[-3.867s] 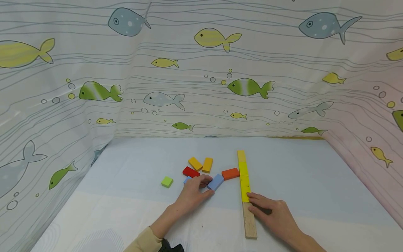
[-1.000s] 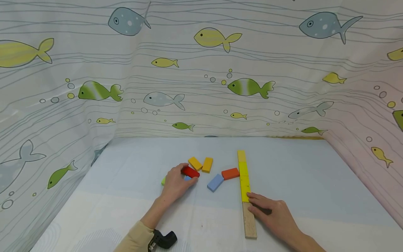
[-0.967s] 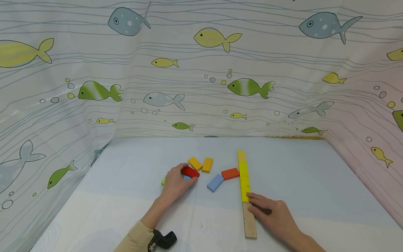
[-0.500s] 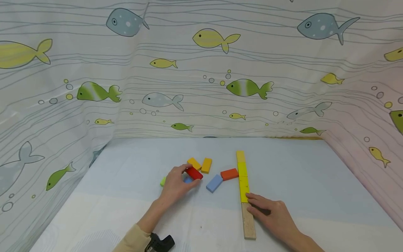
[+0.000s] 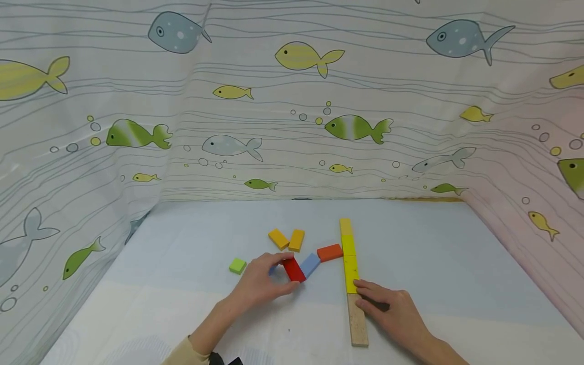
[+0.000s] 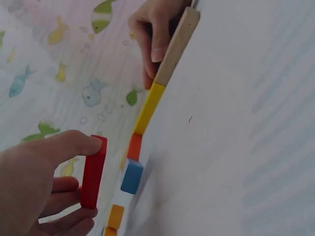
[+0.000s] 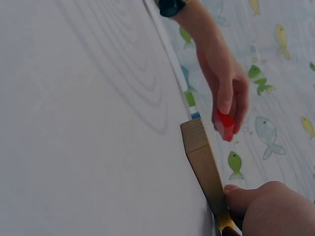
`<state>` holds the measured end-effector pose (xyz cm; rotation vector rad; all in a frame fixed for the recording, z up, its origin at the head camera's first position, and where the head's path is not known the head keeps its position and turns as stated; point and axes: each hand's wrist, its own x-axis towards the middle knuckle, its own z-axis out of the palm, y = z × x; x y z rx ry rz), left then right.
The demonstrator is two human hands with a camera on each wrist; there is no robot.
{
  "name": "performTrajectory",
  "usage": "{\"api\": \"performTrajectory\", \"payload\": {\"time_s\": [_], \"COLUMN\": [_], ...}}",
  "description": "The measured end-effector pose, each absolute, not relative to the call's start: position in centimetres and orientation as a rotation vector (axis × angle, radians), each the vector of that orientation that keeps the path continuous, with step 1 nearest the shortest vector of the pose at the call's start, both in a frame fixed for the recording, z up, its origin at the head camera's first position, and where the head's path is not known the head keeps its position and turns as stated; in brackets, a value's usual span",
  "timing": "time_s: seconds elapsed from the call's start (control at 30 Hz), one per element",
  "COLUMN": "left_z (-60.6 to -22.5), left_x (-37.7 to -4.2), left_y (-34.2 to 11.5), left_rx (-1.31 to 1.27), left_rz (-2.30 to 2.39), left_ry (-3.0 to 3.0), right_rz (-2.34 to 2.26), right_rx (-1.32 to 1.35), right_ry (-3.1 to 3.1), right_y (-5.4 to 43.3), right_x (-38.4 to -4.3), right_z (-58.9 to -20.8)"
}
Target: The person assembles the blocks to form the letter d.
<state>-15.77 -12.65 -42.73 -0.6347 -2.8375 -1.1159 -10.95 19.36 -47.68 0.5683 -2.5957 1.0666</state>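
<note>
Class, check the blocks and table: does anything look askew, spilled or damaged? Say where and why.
Nothing looks spilled or broken. Beside the straight row, an orange-red block juts sideways and a blue block slants from its outer end, so both look askew. A dark speck also marks the pale table.

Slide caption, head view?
Left hand pinches a red block by its ends; right hand touches a row of blocks, yellow and bare wood.

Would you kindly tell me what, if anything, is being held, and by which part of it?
The left grip holds the red block by its opposite ends. The right grip touches the yellow block and wooden block along their sides.
</note>
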Motion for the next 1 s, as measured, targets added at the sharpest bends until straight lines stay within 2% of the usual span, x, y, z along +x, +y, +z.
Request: {"api": "performTrajectory", "payload": {"time_s": [0.33,1.0], "left_z": [-43.6,-43.9], "left_x": [-14.9,-15.2], "left_y": [-13.2,-13.5], "left_rx": [-0.96,-1.088], "left_rz": [-1.21,-1.186], "left_ry": [-2.848,-2.932], "right_rz": [1.068,1.066], "right_rx": [0.556,0.567], "right_ry": [-2.616,-2.596], "right_y": [19.3,19.2], "right_x": [-10.9,-11.0], "right_z": [-47.8,-47.6]}}
